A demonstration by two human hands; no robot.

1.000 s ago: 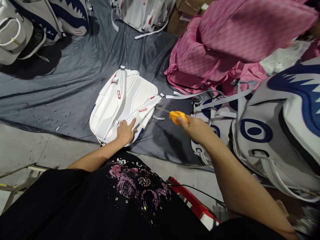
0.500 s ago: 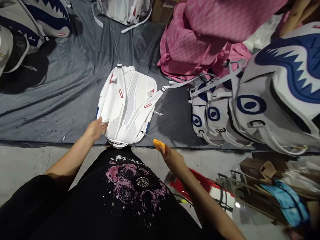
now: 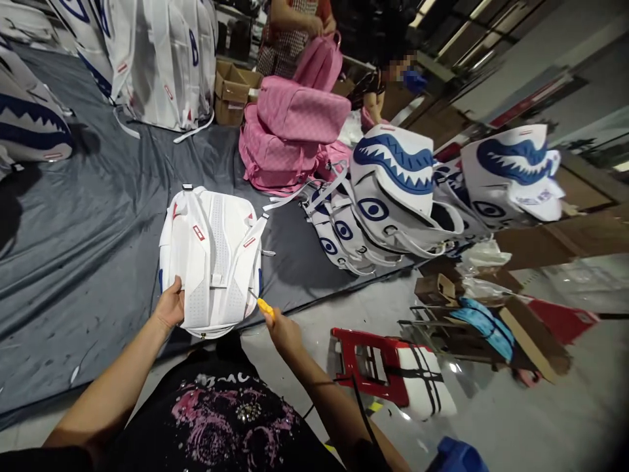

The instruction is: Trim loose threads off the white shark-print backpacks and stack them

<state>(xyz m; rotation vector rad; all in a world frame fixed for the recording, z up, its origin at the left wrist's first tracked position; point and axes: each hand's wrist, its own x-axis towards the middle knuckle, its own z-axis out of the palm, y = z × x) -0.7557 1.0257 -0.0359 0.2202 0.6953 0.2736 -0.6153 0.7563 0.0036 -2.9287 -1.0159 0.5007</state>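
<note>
A white backpack (image 3: 219,236) lies strap side up on the dark sheet (image 3: 108,229), near its front edge, with two padded shoulder straps showing. My left hand (image 3: 171,305) is at the pack's lower left side, thumb on top and fingers partly hidden at the edge; it grips that side. My right hand (image 3: 284,328) is closed around the yellow handle of a thin metal tool (image 3: 265,307). The tool's tip points at the lower right side of the pack, beside the right strap. Whether the tip touches the fabric is too small to tell.
Pink backpacks (image 3: 299,111) are piled behind. White and blue shark-mouth backpacks (image 3: 393,170) stand at the right; more white packs (image 3: 162,72) stand back left. Two people work at the back. A red stool (image 3: 373,367) and a cart with boxes (image 3: 442,328) are on the floor.
The view has swung up and to the right, showing more of the room. The pack's straps now lie closer together over its lower part. Both hands remain at its sides, the tool still in my right.
</note>
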